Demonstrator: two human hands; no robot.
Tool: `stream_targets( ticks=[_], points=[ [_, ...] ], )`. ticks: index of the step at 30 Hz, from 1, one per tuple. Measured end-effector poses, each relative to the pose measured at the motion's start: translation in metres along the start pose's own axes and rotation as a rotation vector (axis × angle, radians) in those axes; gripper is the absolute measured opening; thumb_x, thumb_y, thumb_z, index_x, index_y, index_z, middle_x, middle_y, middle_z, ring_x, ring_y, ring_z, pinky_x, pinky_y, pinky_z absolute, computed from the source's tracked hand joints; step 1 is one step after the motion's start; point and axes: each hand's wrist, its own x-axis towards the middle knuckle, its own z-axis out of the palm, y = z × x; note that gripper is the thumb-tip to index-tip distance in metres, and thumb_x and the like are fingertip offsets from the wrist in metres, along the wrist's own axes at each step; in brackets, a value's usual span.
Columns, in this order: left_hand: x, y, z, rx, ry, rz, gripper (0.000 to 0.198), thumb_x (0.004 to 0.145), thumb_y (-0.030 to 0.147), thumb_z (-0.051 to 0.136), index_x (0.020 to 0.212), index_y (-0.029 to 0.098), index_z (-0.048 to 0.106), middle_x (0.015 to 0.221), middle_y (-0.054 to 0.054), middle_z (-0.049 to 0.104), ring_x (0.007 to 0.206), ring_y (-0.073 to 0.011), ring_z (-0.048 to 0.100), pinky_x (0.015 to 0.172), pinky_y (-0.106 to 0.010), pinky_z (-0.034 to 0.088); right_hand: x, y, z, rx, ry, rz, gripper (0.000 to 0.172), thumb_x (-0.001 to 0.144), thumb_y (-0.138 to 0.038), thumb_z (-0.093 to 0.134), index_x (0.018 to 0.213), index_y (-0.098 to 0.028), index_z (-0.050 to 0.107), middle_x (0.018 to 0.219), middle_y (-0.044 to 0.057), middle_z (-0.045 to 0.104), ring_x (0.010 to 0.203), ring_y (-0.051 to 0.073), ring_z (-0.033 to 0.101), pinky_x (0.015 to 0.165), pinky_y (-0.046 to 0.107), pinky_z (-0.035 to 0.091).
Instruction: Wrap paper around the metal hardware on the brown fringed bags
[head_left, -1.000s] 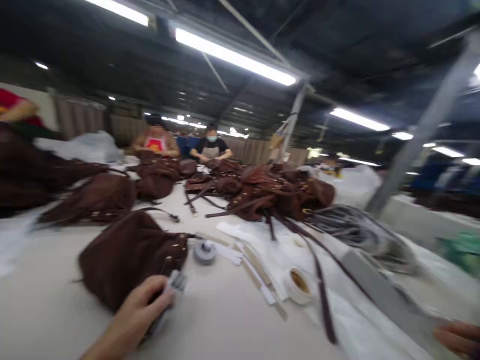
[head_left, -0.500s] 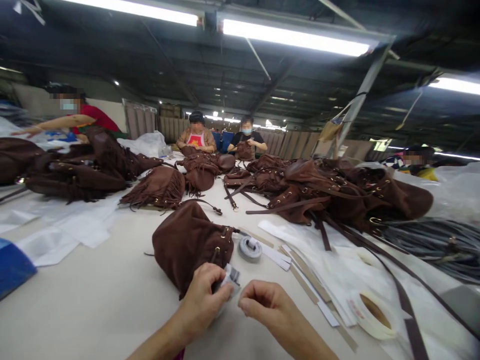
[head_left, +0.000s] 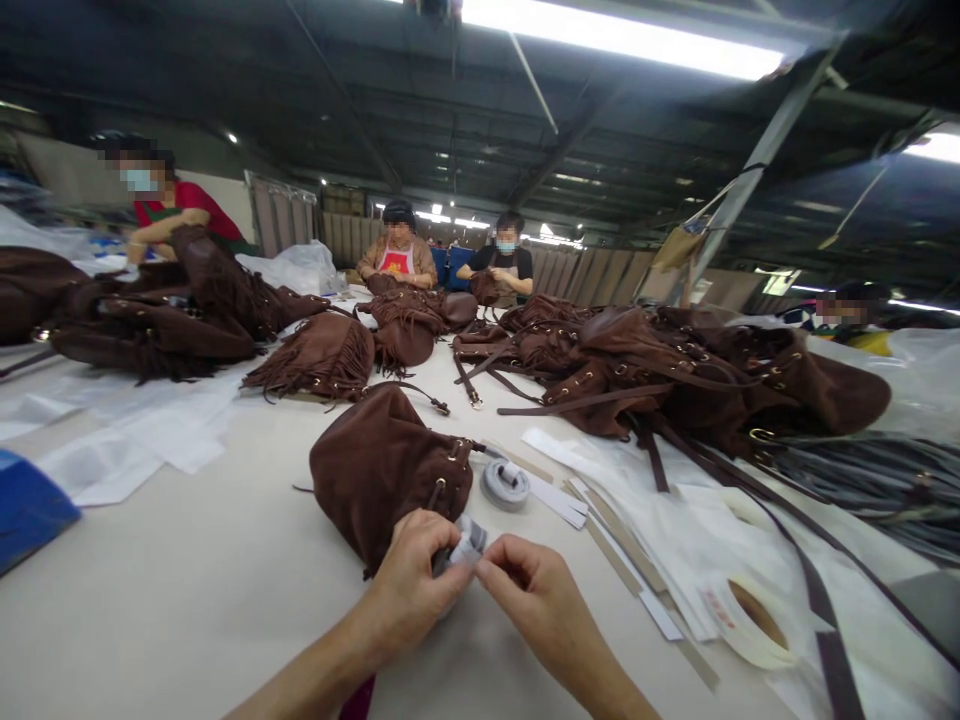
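Note:
My left hand (head_left: 414, 582) is closed around a small grey piece (head_left: 466, 543), held just in front of a brown suede drawstring bag (head_left: 386, 470) lying on the pale table (head_left: 187, 570). My right hand (head_left: 531, 590) pinches the same grey piece from the right, fingertips meeting those of the left. A grey tape roll (head_left: 505, 482) lies just beyond the hands, to the right of the bag.
Heaps of brown fringed bags (head_left: 660, 375) and straps cover the table's middle and right. White strips (head_left: 600, 520), a roll of tape (head_left: 746, 615) and grey cords (head_left: 862, 480) lie at right. White sheets (head_left: 127, 440) lie at left. Several people sit around the table.
The camera swung left and steadied. My right hand came in from the far right and now pinches the grey piece that my left hand holds.

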Motion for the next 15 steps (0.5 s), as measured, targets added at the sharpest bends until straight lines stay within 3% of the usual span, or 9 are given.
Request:
stream_targets(
  ticks=[8, 13, 15],
  points=[
    [-0.003, 0.001, 0.000, 0.024, -0.016, 0.019, 0.012, 0.077, 0.030, 0.055, 0.072, 0.020, 0.057, 0.082, -0.002, 0.056, 0.088, -0.0209, 0.051, 0.083, -0.032, 0.037, 0.001, 0.000, 0.006, -0.154, 0.127, 0.020, 0.025, 0.074, -0.035, 0.053, 0.055, -0.018, 0.052, 0.051, -0.004, 0.045, 0.051, 0.012, 0.040, 0.051, 0.025, 0.027],
    [0.000, 0.004, 0.000, -0.006, 0.026, -0.060, 0.019, 0.078, 0.035, 0.050, 0.067, 0.020, 0.054, 0.081, -0.004, 0.058, 0.088, -0.0220, 0.051, 0.084, -0.034, 0.037, -0.003, 0.001, -0.004, 0.200, -0.049, 0.124, 0.019, 0.068, -0.036, 0.061, 0.069, -0.017, 0.062, 0.058, -0.003, 0.053, 0.057, 0.013, 0.045, 0.053, 0.025, 0.030],
    [0.001, 0.005, -0.001, -0.029, 0.024, -0.087, 0.019, 0.077, 0.035, 0.051, 0.066, 0.020, 0.055, 0.081, -0.004, 0.059, 0.088, -0.0224, 0.051, 0.083, -0.034, 0.038, -0.005, 0.002, -0.008, 0.297, -0.060, 0.169, 0.021, 0.064, -0.032, 0.064, 0.079, -0.017, 0.061, 0.058, -0.004, 0.055, 0.055, 0.012, 0.044, 0.052, 0.024, 0.029]
  ],
)
